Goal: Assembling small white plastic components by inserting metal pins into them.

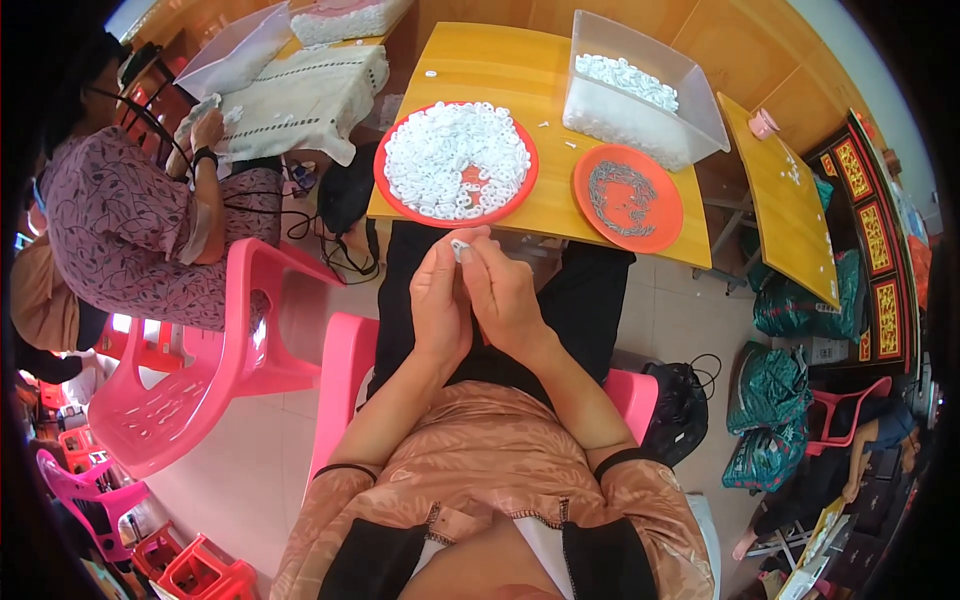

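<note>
My left hand (438, 300) and my right hand (503, 300) meet just off the table's near edge, fingers closed together. Between the thumbs and fingertips they pinch a small white plastic piece (459, 249) with a dark spot on it. Right beyond my hands a red round tray (380, 180) holds a heap of like white pieces (440, 150), with a patch of red bottom showing. To its right an orange-red plate (660, 215) carries a ring of small grey metal parts (612, 190), perhaps screws or pins.
A clear plastic bin (690, 125) with white pieces stands at the table's back right. On my left another person (140, 220) works at a cloth-covered table (300, 90). A pink chair (190, 380) is close on that side; green bags (770, 400) lie on the floor at right.
</note>
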Available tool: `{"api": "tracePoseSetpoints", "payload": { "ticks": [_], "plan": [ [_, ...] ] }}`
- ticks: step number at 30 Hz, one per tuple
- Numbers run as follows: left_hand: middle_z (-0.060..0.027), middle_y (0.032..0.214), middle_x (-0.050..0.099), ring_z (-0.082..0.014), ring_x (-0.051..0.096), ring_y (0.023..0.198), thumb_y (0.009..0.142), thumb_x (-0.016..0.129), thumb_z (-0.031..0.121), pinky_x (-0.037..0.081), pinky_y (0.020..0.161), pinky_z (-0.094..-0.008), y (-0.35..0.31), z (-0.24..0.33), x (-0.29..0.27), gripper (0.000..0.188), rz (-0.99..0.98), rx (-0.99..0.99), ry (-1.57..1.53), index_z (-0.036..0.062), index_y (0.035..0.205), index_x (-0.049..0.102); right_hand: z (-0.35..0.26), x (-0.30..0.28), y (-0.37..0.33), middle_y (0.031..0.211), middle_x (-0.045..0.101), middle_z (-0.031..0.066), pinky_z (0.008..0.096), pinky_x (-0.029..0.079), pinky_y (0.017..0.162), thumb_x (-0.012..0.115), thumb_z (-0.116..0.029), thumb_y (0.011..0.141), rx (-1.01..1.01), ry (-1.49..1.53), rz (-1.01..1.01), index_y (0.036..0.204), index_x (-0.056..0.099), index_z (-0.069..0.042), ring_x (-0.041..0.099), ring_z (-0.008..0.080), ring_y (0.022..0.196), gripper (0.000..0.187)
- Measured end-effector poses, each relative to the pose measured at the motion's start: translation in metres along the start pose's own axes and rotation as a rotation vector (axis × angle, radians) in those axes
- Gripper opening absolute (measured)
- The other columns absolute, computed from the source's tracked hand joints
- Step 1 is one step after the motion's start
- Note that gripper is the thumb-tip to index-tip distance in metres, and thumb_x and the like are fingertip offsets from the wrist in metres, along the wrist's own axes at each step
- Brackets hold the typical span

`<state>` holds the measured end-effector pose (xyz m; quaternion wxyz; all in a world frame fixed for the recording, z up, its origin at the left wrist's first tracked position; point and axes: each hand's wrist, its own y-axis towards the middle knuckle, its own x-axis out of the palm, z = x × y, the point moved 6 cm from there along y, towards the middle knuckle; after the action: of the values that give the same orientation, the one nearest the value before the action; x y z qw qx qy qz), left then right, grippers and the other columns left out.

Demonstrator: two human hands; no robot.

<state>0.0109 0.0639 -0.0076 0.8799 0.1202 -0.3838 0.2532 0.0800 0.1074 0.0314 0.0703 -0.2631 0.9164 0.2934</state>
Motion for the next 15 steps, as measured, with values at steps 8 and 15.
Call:
{"api": "tracePoseSetpoints", "payload": {
  "ticks": [8, 15],
  "plan": [
    [-0.0115, 0.114, 0.058, -0.0133, 0.056, 0.098, 0.095, 0.046, 0.020, 0.044, 0.084, -0.0245, 0.008, -0.001, -0.006, 0.033, -0.120, 0.100, 0.236, -0.0041, 0.116, 0.053, 0.018, -0.001, -0.001, 0.051, 0.048, 0.0021, 0.0246, 0.032, 0.043, 0.045, -0.019, 0.094, 0.382, 0.480, -0.132, 0.075, 0.055, 0.000, 0.043, 0.0084, 0.045, 0.028],
    [-0.0105, 0.119, 0.055, -0.0134, 0.056, 0.099, 0.094, 0.049, 0.020, 0.042, 0.080, -0.0226, 0.008, 0.003, -0.001, 0.037, -0.027, 0.108, 0.209, -0.0006, 0.124, 0.047, 0.036, -0.038, 0.030, 0.049, 0.042, -0.0030, 0.0206, 0.025, 0.042, 0.046, -0.025, 0.093, 0.446, 0.339, -0.044, 0.071, 0.055, -0.004, 0.036, 0.0046, 0.044, 0.032]
  ]
}}
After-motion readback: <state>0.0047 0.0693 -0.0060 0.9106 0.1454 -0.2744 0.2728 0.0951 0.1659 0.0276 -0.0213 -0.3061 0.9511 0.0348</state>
